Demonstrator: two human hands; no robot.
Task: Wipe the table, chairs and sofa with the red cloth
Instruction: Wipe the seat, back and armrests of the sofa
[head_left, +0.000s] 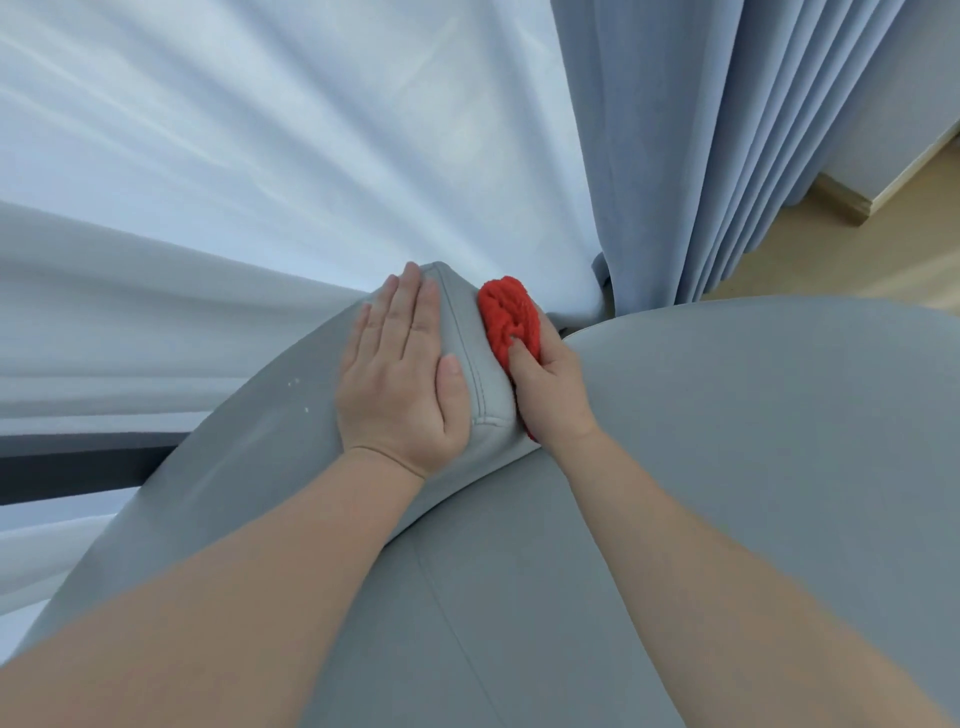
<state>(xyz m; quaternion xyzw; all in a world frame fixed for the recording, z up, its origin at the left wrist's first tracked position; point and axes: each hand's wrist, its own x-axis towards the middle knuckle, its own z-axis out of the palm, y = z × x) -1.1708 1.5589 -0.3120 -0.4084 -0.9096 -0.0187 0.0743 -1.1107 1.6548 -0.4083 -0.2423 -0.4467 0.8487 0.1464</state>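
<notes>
The left hand (402, 364) lies flat, fingers spread, on the grey sofa's (727, 441) ridge; just right, the right hand (550, 387) clutches the red cloth (506, 314) against it.

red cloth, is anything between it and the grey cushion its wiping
Nothing visible. The right hand presses the red cloth straight against the cushion's side, while the left hand lies flat on its other face.

Daylight glows through a sheer white curtain (270, 156) that fills most of the wall. Beside it on the right hangs a pleated blue-grey drape (691, 156), reaching a pale wooden floor (831, 260) edged by a wooden skirting board (841, 200).
</notes>
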